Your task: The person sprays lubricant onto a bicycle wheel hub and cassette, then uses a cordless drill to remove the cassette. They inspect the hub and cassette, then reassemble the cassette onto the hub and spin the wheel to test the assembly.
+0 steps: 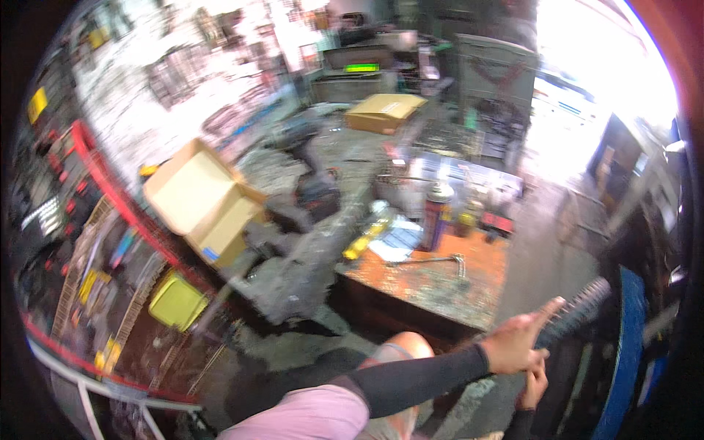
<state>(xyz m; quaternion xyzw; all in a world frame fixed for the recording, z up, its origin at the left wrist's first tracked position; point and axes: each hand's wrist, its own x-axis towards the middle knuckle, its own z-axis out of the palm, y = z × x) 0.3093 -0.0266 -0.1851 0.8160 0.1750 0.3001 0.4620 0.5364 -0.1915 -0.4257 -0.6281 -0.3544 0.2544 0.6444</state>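
Note:
A dark, ribbed, cylindrical metal piece point(579, 312) slants up and to the right at the right side; motion blur hides its exact kind. My left hand point(513, 345), reaching across in a black sleeve, is closed around its lower end with one finger lying along it. Just below, the curled fingers of my right hand point(534, 385) are at the same end, partly covered by the left hand. Nearest to both hands on the left is an orange, worn worktop point(469, 293), on which a T-shaped metal tool point(440, 259) lies.
A spray can point(434, 216) and a yellow-labelled bottle point(367, 236) are on the worktop. Left of it, a cordless power tool point(312, 172) stands beside an open cardboard box point(213, 198). A closed box point(385, 112) lies behind. A blue beam point(622, 359) rises at right; red-edged tool drawers point(121, 198) line the left.

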